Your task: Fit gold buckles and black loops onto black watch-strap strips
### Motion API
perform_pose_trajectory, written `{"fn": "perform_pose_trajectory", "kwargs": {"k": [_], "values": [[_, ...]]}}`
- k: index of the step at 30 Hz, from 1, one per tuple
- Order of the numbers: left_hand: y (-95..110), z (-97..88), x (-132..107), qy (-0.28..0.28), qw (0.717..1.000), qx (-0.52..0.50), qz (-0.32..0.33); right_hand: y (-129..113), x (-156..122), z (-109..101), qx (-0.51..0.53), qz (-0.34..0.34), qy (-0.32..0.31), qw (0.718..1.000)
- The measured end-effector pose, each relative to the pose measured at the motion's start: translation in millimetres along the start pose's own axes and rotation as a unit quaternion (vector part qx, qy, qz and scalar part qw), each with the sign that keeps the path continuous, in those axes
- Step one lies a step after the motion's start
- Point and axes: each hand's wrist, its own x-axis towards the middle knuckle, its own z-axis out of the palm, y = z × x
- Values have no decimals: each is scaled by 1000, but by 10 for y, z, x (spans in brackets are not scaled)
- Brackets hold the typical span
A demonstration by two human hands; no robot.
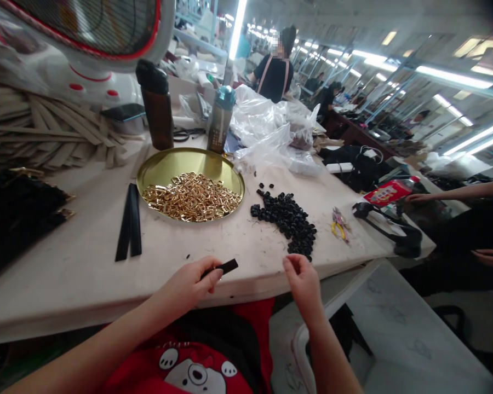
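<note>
You are gripping a black strip (230, 267) near the worktop's (86, 232) front edge, your left hand (191, 284) apparently leaving its end exposed for access; your right hand's (303, 280) fingers are meeting, any held piece unclear, near black pieces (287, 218) seemingly lying within easy reach.

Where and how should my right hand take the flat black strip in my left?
I'd pinch the flat black strip by its free tip, from the right: it sticks out toward your right hand, while your left hand grips farther back.
</note>
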Motion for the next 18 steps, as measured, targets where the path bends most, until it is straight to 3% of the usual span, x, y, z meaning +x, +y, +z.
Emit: {"fn": "perform_pose_trajectory", "kwargs": {"k": [5,10,12,14,16,18], "values": [[-54,46,99,-28,999,-9,-18,476,459,-47,-62,48,25,997],[-52,10,108,-24,999,-14,-34,487,411,-32,-21,53,6,998],[-22,6,111,-22,999,-19,-35,388,319,-11,81,73,-18,994],[28,24,128,-20,999,-31,-28,209,208,56,253,121,-59,958],[80,55,156,-1,999,-52,-14,-41,86,164,408,172,-117,889],[107,79,178,30,997,-73,-2,-313,-29,277,485,199,-173,834]]}}
